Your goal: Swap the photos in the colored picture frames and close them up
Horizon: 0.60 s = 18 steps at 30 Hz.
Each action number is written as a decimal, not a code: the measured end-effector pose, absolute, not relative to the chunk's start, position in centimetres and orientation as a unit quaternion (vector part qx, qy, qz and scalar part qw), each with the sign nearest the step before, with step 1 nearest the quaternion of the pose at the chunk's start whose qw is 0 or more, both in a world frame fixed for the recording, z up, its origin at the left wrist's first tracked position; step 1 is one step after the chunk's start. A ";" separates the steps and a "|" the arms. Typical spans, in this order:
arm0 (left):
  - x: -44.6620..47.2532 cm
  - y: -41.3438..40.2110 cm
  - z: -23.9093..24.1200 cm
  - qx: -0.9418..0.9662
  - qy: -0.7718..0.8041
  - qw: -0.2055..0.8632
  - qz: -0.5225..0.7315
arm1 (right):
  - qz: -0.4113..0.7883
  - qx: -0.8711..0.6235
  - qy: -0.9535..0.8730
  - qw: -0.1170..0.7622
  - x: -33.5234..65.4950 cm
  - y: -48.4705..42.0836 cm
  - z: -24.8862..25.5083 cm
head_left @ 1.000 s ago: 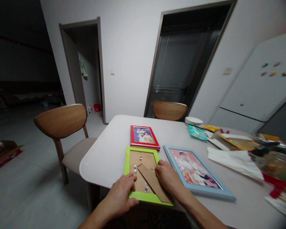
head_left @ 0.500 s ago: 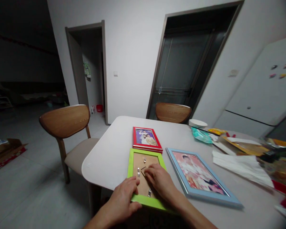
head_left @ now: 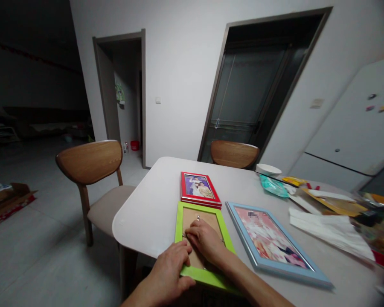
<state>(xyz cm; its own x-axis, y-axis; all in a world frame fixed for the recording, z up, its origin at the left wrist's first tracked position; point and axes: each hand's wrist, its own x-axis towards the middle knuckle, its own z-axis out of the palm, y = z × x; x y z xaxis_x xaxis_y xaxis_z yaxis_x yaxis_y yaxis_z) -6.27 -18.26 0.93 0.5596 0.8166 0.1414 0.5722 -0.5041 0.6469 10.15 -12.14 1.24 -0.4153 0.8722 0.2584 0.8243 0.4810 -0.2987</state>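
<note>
A green picture frame (head_left: 179, 217) lies face down at the table's near edge, its brown backboard (head_left: 192, 212) upward. My left hand (head_left: 171, 266) grips the frame's near left corner, thumb at the near edge and fingers over the left side. My right hand (head_left: 206, 241) reaches over the backboard, its fingertips pinched together at a small metal clip (head_left: 184, 235) by the left side. The fingers partly cover that clip. Another metal clip (head_left: 198, 218) shows near the far end. The backboard's middle is hidden under my right hand.
Red picture frames (head_left: 201, 189) lie stacked just beyond the green one. A light-blue picture frame (head_left: 278, 243) with a photo rests to the right. Farther right are white paper (head_left: 329, 228), a teal packet (head_left: 274, 186) and a white bowl (head_left: 268, 170). A wooden chair (head_left: 91, 164) stands left of the table (head_left: 147, 204).
My right hand has shifted left across the backboard, from its middle slit to the left clip. My left hand keeps its place on the frame. The view has turned slightly left.
</note>
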 end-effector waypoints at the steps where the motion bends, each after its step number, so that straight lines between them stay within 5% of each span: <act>1: -6.3 -18.2 0.9 0.839 0.416 0.278 0.215 | 0.062 -0.523 -0.825 0.206 10.7 -11.7 1.3; 18: -6.1 -18.2 0.9 0.858 0.416 0.238 0.182 | 0.144 -0.643 -0.736 0.156 11.2 -6.8 2.3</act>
